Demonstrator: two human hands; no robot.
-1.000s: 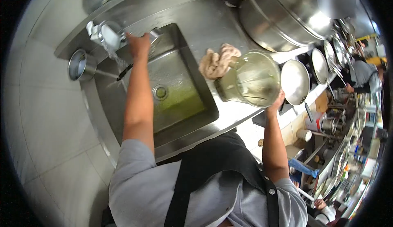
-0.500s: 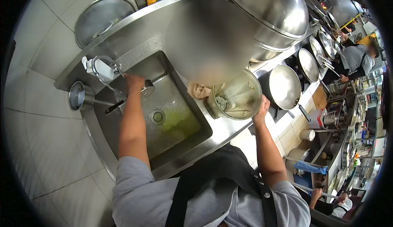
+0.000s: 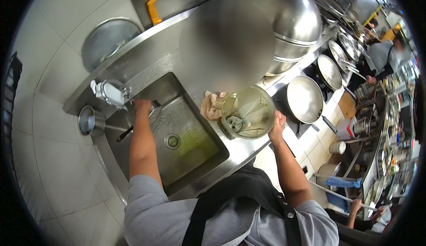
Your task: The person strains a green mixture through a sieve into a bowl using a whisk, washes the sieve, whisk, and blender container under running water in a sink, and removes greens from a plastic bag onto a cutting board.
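Observation:
My left hand [image 3: 142, 107] reaches over the sink [image 3: 195, 168] with its fingers closed at the faucet [image 3: 113, 94], seemingly on its lever. Beneath that forearm lies a metal utensil with a black handle [image 3: 124, 134]; its metal end [image 3: 155, 108] shows beyond my wrist. At the sink's right edge, my right hand [image 3: 278, 124] grips the side of a clear blender jar [image 3: 257, 113]. Through its open top the blade [image 3: 234, 122] and greenish residue show. A crumpled beige cloth [image 3: 208, 106] touches the jar's left side. Greenish liquid [image 3: 195, 144] lies near the drain [image 3: 172, 141].
A small steel pot [image 3: 91, 121] stands at the sink's left rim. A large domed steel pot [image 3: 295, 15] and several pans, one nearby [image 3: 305, 99], line the right side. Another person [image 3: 384, 59] stands beyond the stove. A blurred patch hides part of the counter.
The view has shifted slightly. The blender jar's tilt has changed, and its blade shows more clearly. The stream of water seen earlier beneath the faucet no longer shows plainly.

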